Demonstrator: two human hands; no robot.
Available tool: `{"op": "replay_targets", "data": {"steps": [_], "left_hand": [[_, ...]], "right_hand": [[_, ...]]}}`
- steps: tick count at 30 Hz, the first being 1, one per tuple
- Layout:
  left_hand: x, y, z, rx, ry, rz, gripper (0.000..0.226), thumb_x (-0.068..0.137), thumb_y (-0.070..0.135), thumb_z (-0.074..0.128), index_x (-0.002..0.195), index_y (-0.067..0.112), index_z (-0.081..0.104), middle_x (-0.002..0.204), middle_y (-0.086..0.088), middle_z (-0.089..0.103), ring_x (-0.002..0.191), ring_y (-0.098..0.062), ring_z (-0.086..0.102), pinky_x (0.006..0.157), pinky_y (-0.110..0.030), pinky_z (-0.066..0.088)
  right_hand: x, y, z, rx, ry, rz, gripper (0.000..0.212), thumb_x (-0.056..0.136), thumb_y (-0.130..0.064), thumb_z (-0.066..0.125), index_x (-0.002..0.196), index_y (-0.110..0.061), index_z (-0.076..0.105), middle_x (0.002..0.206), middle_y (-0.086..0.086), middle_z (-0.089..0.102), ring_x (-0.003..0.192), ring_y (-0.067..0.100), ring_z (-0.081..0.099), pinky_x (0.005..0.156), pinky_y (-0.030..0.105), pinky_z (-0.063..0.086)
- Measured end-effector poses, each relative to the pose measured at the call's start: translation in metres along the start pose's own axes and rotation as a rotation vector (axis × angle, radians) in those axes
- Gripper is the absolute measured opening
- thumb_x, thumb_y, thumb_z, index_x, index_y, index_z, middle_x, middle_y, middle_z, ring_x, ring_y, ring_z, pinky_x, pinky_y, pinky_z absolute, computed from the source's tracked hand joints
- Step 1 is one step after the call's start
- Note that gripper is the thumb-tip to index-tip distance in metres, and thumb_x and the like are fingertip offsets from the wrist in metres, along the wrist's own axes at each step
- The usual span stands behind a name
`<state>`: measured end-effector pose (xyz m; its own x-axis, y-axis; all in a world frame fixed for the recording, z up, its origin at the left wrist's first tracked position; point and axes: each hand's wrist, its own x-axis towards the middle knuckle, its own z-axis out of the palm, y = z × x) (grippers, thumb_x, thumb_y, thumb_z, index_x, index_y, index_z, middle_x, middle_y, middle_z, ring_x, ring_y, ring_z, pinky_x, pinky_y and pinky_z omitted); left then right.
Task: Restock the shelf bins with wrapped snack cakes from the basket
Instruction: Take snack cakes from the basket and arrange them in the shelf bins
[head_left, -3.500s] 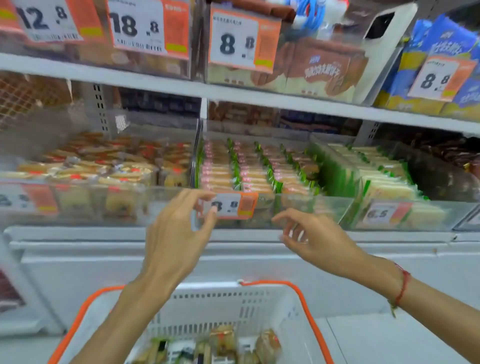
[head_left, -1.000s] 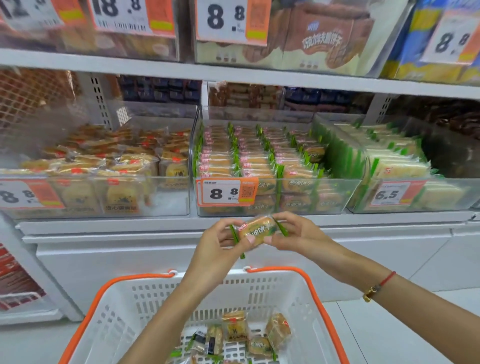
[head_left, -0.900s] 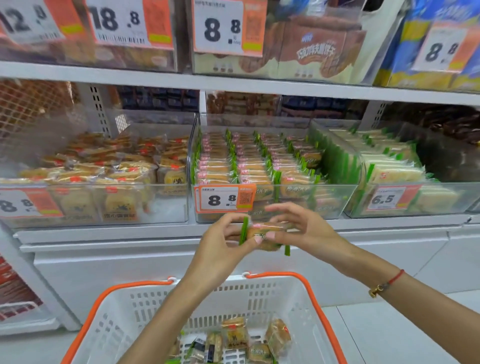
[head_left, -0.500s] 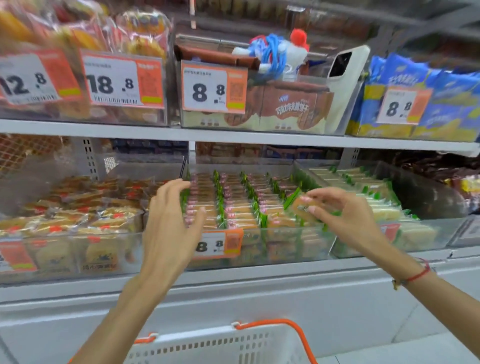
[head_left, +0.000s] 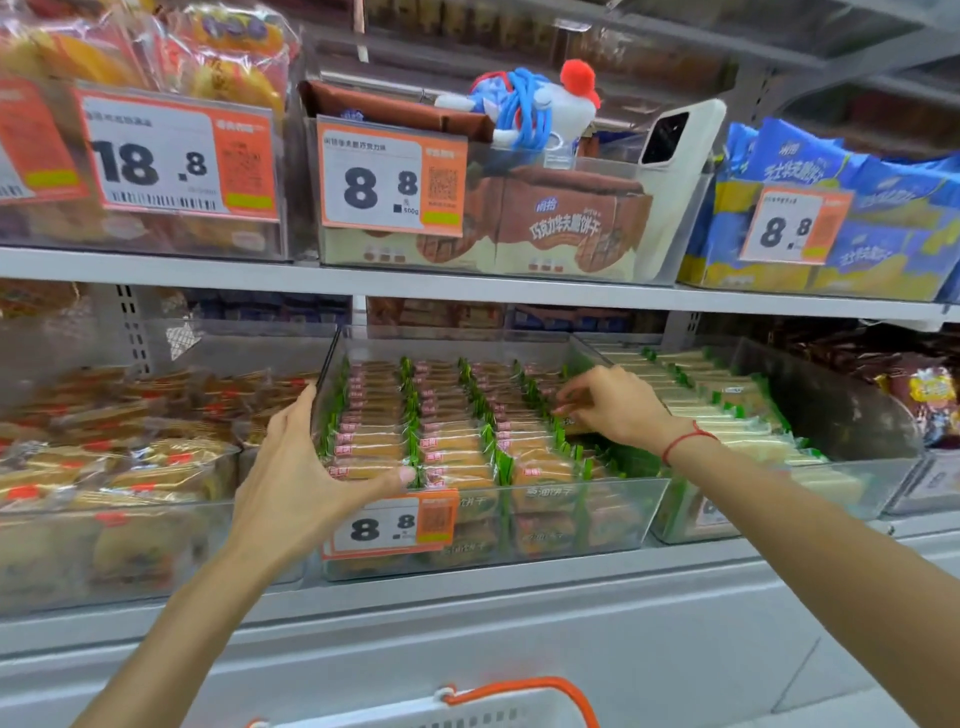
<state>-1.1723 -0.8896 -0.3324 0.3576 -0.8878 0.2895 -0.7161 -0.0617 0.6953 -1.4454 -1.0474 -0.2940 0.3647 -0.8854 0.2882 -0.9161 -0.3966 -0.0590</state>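
Note:
A clear shelf bin (head_left: 644, 499) in the middle of the lower shelf holds several rows of green-edged wrapped snack cakes (head_left: 452, 447). My left hand (head_left: 306, 467) rests at the bin's front left corner, fingers along its left wall and thumb across the front cakes. My right hand (head_left: 610, 405) reaches into the right rear row and pinches a wrapped cake (head_left: 574, 413) down among the others; the cake is mostly hidden by my fingers. The white basket's orange-trimmed rim (head_left: 519, 699) shows at the bottom edge, its contents out of view.
An orange 8.8 price tag (head_left: 395, 525) hangs on the bin's front. A bin of red-labelled cakes (head_left: 119, 467) stands left, a bin of pale green-edged cakes (head_left: 727, 415) right. The upper shelf (head_left: 467, 286) overhangs, bearing brown wafer packs, a white phone and blue packs.
My right hand carried the cake from above the basket up into the bin's right rear row. My left hand let go of it and moved to the bin's front left corner. The view tilted up.

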Motion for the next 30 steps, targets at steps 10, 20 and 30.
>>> {"op": "replay_targets", "data": {"steps": [10, 20, 30], "left_hand": [[0.0, -0.004, 0.003, 0.006, 0.019, 0.019, 0.134, 0.041, 0.074, 0.067, 0.152, 0.029, 0.006, 0.158, 0.007, 0.014, 0.141, -0.019, 0.028, 0.104, -0.051, 0.037], [0.001, -0.006, 0.002, 0.032, 0.013, 0.019, 0.132, 0.05, 0.073, 0.074, 0.152, 0.026, 0.006, 0.158, 0.007, 0.012, 0.14, -0.019, 0.03, 0.105, -0.047, 0.037], [-0.034, -0.009, 0.0, -0.159, 0.179, 0.239, 0.093, 0.067, 0.042, 0.083, 0.143, 0.022, 0.034, 0.145, 0.008, 0.031, 0.134, -0.008, 0.028, 0.109, -0.025, 0.024]], "right_hand": [[0.007, 0.002, 0.016, -0.167, 0.063, -0.003, 0.03, 0.089, -0.018, 0.06, 0.115, -0.031, 0.067, 0.117, 0.002, 0.067, 0.108, 0.027, 0.061, 0.089, 0.036, 0.047], [-0.001, 0.002, 0.003, -0.186, -0.151, -0.02, 0.046, 0.09, -0.019, 0.059, 0.135, -0.028, 0.052, 0.132, 0.003, 0.058, 0.12, 0.026, 0.054, 0.093, 0.035, 0.046], [-0.075, -0.045, -0.021, 0.314, 0.181, -0.082, 0.02, 0.085, -0.019, 0.068, 0.103, -0.027, 0.068, 0.087, -0.012, 0.066, 0.079, 0.006, 0.063, 0.073, 0.028, 0.053]]}}
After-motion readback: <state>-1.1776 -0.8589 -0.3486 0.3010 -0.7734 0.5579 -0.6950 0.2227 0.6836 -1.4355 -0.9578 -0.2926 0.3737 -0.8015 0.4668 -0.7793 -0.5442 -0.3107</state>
